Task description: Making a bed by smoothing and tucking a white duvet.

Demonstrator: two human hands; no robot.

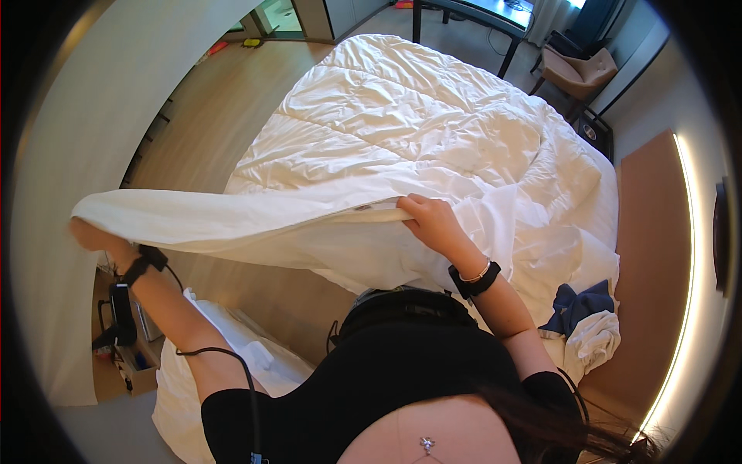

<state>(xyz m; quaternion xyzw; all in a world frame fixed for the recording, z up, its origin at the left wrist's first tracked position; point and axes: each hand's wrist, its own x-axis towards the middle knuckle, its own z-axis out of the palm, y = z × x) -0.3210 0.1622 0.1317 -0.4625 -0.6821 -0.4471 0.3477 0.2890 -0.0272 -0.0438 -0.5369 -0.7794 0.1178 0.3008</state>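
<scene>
A white duvet cover (232, 219) stretches across in front of me between my two hands. My left hand (94, 235), out at the far left, holds up one end; the cloth hides most of its fingers. My right hand (430, 222) is closed on the edge nearer the middle, thumb and fingers pinching it. Between the hands the edge shows two layers slightly parted, with a small label. The cover's lower part hangs toward my waist, and its right side spreads onto the bed beside a thick, wrinkled white duvet (394, 124).
A dark blue cloth (580, 307) and a crumpled white cloth (593, 340) lie on the bed's right side near the lit headboard (649, 255). More white bedding (224, 356) lies at my lower left. Beyond the bed stand a dark table (479, 17) and a beige chair (580, 73).
</scene>
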